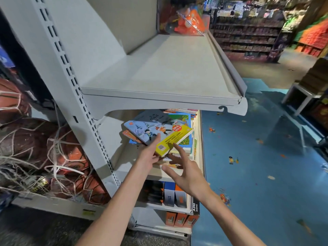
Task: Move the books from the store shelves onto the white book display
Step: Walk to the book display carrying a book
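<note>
Left hand (148, 156) pinching thin blue-and-yellow illustrated paperback book (158, 134); right hand (184, 172) spread wide, empty, at five o'clock. Best: slide right palm underneath, lift level off stacked books (184, 139).

A single head-worn wide-angle camera looks forward and steeply down from the person's own eye level, close against a white shelf unit (159, 71) that fills the left and centre of the frame. Both forearms enter from the bottom edge, reaching away from the lens. The wide lens bends the shelf upright (71, 82) and the blue floor (257, 166) at right. There is no second view.
</note>
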The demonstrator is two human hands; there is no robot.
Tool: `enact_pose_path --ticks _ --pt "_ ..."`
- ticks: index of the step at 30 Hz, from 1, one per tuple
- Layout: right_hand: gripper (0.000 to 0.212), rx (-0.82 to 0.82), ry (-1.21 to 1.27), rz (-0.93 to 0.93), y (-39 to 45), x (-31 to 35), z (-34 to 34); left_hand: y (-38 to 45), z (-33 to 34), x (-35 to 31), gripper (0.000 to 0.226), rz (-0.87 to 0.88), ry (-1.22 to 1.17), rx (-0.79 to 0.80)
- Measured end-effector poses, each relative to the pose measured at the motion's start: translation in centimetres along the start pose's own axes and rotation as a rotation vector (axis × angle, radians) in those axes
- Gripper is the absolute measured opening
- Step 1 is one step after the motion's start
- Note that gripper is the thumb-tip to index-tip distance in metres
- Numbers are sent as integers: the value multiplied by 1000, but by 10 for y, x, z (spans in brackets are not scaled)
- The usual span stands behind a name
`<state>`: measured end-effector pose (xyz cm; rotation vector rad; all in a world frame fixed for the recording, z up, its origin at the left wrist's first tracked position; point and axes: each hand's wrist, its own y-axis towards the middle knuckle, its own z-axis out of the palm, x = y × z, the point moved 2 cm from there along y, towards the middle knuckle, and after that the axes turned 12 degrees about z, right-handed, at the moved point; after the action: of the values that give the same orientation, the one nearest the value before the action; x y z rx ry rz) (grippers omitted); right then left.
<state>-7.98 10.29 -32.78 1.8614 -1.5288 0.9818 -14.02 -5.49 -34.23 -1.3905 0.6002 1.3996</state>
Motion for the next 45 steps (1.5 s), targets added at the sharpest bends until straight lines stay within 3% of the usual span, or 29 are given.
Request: enact_pose_path --ticks 3,8,12,15,19,22,23,26,27,33,36,40,43,45 --pt "75 18 145 106 9 -6 -10 -1 -3 -2 50 23 -21 2" --pt "81 -79 491 355 23 -32 -35 -22 -22 -6 39 111 14 104" --pt "82 12 710 427 28 -33 -41 -47 -54 -16 26 251 116 223" --pt "71 111 756 475 28 -32 -35 -65 -69 -19 41 332 263 328" --pt "93 87 671 447 13 -35 -22 -89 -85 -12 51 340 305 361" --pt "87 117 714 417 2 -37 -11 -106 -92 -4 54 293 262 360" --pt "79 134 731 430 -1 -38 -8 -111 -94 -3 57 269 227 344" --pt "28 221 793 465 -14 -37 1 -130 -98 4 60 226 153 302" --pt "23 268 802 459 -17 -37 5 -136 -101 7 61 217 147 296" --pt "38 419 842 407 -34 -19 34 -165 -140 18 62 154 146 334" --pt "35 350 790 349 -52 -3 59 -170 -163 17 57 63 113 170" --pt "30 361 695 290 -76 31 104 -182 -213 15 82 79 105 67" --pt "29 385 590 206 -93 77 151 -202 -266 10 47 94 -35 43" --pt "43 409 533 149 -107 110 191 -218 -311 5 44 118 -75 63"
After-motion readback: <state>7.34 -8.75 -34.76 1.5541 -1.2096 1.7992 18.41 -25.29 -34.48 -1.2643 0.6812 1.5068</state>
